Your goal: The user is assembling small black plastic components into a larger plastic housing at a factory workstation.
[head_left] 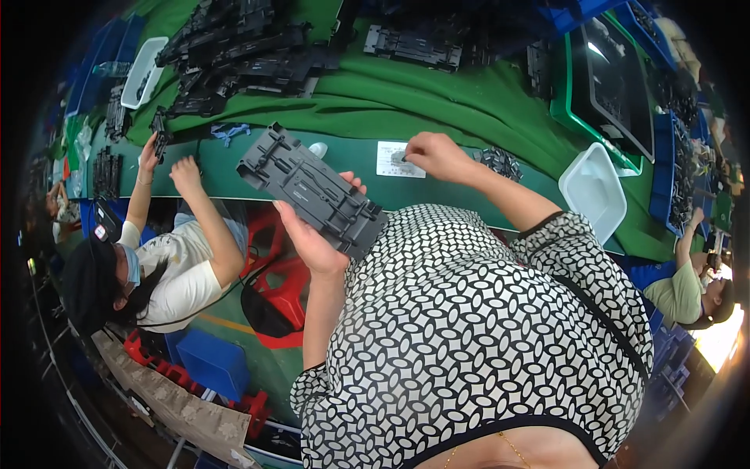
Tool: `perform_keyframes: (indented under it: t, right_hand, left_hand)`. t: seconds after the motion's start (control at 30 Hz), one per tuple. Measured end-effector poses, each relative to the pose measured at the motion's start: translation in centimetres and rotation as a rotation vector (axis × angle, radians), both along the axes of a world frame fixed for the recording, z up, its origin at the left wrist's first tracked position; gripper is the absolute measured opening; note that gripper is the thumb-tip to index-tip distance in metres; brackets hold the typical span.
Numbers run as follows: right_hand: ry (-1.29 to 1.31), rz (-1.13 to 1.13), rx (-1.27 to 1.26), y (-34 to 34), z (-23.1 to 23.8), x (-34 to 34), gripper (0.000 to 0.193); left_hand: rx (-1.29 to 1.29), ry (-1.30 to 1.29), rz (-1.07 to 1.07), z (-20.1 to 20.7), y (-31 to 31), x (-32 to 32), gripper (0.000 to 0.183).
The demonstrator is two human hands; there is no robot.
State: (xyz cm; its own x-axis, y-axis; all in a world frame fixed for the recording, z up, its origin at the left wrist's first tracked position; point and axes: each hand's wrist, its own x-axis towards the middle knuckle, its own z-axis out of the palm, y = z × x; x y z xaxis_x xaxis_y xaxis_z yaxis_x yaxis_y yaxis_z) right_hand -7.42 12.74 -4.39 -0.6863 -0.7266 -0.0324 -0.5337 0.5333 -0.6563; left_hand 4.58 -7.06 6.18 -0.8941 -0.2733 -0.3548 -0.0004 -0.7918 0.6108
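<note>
My left hand [312, 238] grips a long dark grey moulded plastic panel [308, 187], held tilted above the table's near edge. My right hand [436, 155] reaches forward to the green table [351, 160], its fingers closed down on a small white sheet [394, 160] with tiny dark pieces on it; what the fingertips pinch is too small to tell. A small heap of dark little parts [500, 162] lies just right of that hand. A small white oval piece [318, 148] rests on the table behind the panel.
Piles of black plastic panels [234, 47] cover the green cloth at the back. An empty white tray [594, 187] sits right, another white tray [144, 70] far left. A person [172, 258] on my left handles a dark part. Another person [695, 289] sits far right. Red stools [281, 289] stand below.
</note>
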Motion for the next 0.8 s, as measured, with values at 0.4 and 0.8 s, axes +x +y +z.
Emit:
perform_keyframes:
  t: [0.4, 0.8]
  right_hand:
    - [-1.488, -0.554, -0.647, 0.7, 8.0, 2.5, 0.008]
    - [0.004, 0.045, -0.623, -2.7, 14.5, 5.8, 0.014]
  left_hand:
    - [0.092, 0.004, -0.003, -0.5, -0.1, -0.2, 0.074]
    - [-0.045, 0.009, -0.126, 1.8, 0.3, -2.3, 0.073]
